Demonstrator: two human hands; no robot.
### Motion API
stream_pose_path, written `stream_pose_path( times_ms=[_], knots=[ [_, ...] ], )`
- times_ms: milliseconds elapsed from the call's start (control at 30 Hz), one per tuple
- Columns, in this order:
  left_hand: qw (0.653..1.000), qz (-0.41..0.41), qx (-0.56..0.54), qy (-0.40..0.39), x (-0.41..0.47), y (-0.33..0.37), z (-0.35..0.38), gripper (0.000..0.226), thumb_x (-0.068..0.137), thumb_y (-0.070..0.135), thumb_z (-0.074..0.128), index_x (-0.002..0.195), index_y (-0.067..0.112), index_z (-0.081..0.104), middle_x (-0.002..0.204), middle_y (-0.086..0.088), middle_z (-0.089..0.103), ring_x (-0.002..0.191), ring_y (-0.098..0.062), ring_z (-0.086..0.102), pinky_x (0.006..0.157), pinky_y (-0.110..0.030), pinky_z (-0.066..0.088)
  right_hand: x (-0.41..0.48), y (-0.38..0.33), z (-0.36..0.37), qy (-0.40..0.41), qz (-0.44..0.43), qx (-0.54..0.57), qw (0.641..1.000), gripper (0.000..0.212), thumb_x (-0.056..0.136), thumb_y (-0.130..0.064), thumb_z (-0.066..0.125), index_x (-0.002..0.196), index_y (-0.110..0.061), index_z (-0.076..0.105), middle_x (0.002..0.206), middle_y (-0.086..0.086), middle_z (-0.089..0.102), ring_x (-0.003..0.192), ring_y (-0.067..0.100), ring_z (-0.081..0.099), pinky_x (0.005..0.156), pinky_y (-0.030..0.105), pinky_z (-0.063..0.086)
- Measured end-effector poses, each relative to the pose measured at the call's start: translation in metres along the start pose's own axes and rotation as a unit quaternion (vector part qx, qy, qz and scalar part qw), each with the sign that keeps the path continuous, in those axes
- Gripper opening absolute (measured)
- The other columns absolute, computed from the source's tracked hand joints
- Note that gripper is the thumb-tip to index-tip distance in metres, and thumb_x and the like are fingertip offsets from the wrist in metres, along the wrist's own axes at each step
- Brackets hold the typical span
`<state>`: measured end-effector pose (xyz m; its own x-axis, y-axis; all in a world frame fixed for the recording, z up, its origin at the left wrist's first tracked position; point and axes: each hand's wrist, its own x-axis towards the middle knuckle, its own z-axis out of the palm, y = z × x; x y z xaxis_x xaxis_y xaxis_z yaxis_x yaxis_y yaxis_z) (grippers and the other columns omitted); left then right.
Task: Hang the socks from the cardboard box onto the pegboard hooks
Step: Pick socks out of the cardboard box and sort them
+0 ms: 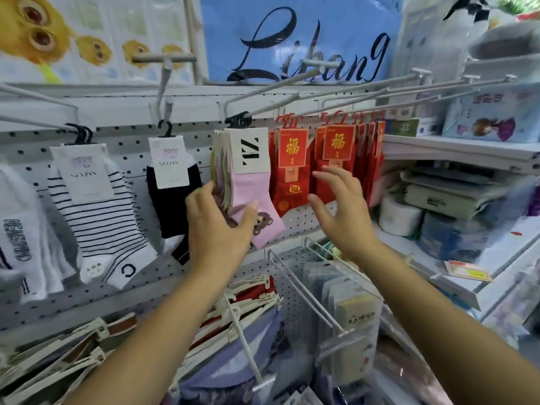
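A bunch of pastel socks, the front pair pink with a bear, hangs from a long white hook on the dotted pegboard. My left hand grips the lower part of that bunch, fingers behind it and thumb across the pink sock's front. My right hand hovers with spread fingers just right of it, in front of the red socks, holding nothing. Further left hang black socks, striped socks and white fluffy socks. The cardboard box is not in view.
Several long white hooks jut toward me from the pegboard, one below my right forearm with packaged goods. Shelves at the right hold tissue packs and boxes. Hangered garments lie at lower left.
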<state>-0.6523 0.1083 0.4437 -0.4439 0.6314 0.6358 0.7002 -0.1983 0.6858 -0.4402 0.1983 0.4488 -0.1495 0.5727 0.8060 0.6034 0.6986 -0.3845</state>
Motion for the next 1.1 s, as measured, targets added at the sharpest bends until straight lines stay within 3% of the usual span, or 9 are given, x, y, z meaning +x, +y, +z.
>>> stream_pose_path(
  times_ms=[67, 233, 333, 500, 633, 733, 867, 967, 1100],
  knots=[
    [0.997, 0.054, 0.039, 0.032, -0.002, 0.011, 0.008, 0.082, 0.089, 0.053, 0.063, 0.154, 0.019, 0.026, 0.158, -0.002, 0.026, 0.143, -0.020, 0.033, 0.115, -0.034, 0.032, 0.014, 0.003, 0.009, -0.042, -0.082, -0.061, 0.994, 0.054, 0.096, -0.032, 0.066, 0.146, -0.021, 0.051, 0.161, 0.001, 0.034, 0.143, 0.025, 0.035, 0.115, 0.041, 0.027],
    [0.964, 0.155, 0.196, 0.088, 0.012, 0.031, 0.025, 0.088, 0.094, 0.041, 0.061, 0.163, 0.013, 0.013, 0.171, -0.013, 0.007, 0.157, -0.029, 0.011, 0.126, -0.048, 0.018, 0.049, 0.014, 0.025, -0.158, -0.099, -0.117, 0.975, 0.069, 0.100, -0.043, 0.054, 0.160, -0.030, 0.023, 0.170, -0.007, -0.004, 0.153, 0.025, 0.013, 0.123, 0.048, 0.020],
    [0.949, 0.149, 0.250, 0.122, 0.014, 0.033, 0.034, 0.087, 0.097, 0.043, 0.058, 0.163, 0.012, 0.010, 0.171, -0.016, 0.002, 0.157, -0.032, 0.006, 0.126, -0.053, 0.015, 0.054, 0.032, 0.022, -0.166, -0.132, -0.095, 0.973, 0.066, 0.099, -0.041, 0.055, 0.158, -0.028, 0.027, 0.170, -0.006, 0.004, 0.151, 0.025, 0.017, 0.121, 0.050, 0.025],
    [0.921, 0.167, 0.324, 0.139, -0.001, 0.037, 0.048, 0.081, 0.096, 0.046, 0.048, 0.162, 0.015, 0.012, 0.171, -0.015, 0.001, 0.158, -0.033, 0.003, 0.125, -0.058, 0.011, 0.060, 0.069, 0.003, 0.002, -0.118, -0.071, 0.990, 0.057, 0.097, -0.032, 0.058, 0.151, -0.018, 0.044, 0.165, 0.005, 0.028, 0.147, 0.030, 0.029, 0.119, 0.048, 0.028],
    [0.908, 0.145, 0.370, 0.136, -0.007, 0.044, 0.063, 0.081, 0.100, 0.046, 0.048, 0.163, 0.020, 0.005, 0.171, -0.012, -0.010, 0.159, -0.030, -0.006, 0.126, -0.058, 0.005, 0.090, 0.097, 0.000, -0.065, -0.100, -0.131, 0.984, 0.070, 0.101, -0.038, 0.052, 0.160, -0.019, 0.021, 0.171, 0.006, 0.004, 0.157, 0.027, 0.002, 0.128, 0.044, 0.010],
    [0.902, 0.113, 0.401, 0.117, -0.009, 0.045, 0.073, 0.090, 0.099, 0.046, 0.053, 0.164, 0.020, -0.002, 0.170, -0.010, -0.020, 0.158, -0.029, -0.013, 0.126, -0.058, 0.002, 0.104, 0.107, 0.005, -0.110, -0.112, -0.103, 0.982, 0.071, 0.102, -0.035, 0.054, 0.161, -0.019, 0.019, 0.171, 0.005, 0.005, 0.157, 0.026, 0.001, 0.127, 0.046, 0.016],
    [0.892, 0.100, 0.427, 0.108, -0.013, 0.046, 0.079, 0.083, 0.099, 0.044, 0.054, 0.164, 0.014, 0.011, 0.171, -0.014, -0.013, 0.158, -0.031, -0.012, 0.126, -0.058, 0.000, 0.107, 0.106, 0.006, -0.140, -0.105, -0.073, 0.982, 0.067, 0.101, -0.031, 0.056, 0.159, -0.019, 0.025, 0.171, 0.004, 0.004, 0.157, 0.027, 0.002, 0.124, 0.048, 0.025],
    [0.886, 0.141, 0.422, 0.131, -0.016, 0.051, 0.084, 0.072, 0.099, 0.037, 0.056, 0.159, 0.009, 0.026, 0.170, -0.018, 0.005, 0.158, -0.033, 0.000, 0.127, -0.056, 0.006, 0.097, 0.104, -0.008, -0.090, -0.132, -0.008, 0.987, 0.055, 0.100, -0.024, 0.058, 0.151, -0.012, 0.041, 0.165, 0.008, 0.024, 0.154, 0.028, 0.017, 0.120, 0.046, 0.034],
    [0.874, 0.223, 0.401, 0.159, -0.013, 0.061, 0.101, 0.058, 0.095, 0.035, 0.053, 0.145, 0.007, 0.048, 0.154, -0.017, 0.040, 0.141, -0.034, 0.034, 0.115, -0.052, 0.029, 0.077, 0.118, -0.035, 0.149, -0.125, 0.123, 0.973, 0.030, 0.094, -0.015, 0.066, 0.123, -0.006, 0.062, 0.129, 0.007, 0.059, 0.125, 0.023, 0.051, 0.111, 0.032, 0.039]
  ],
)
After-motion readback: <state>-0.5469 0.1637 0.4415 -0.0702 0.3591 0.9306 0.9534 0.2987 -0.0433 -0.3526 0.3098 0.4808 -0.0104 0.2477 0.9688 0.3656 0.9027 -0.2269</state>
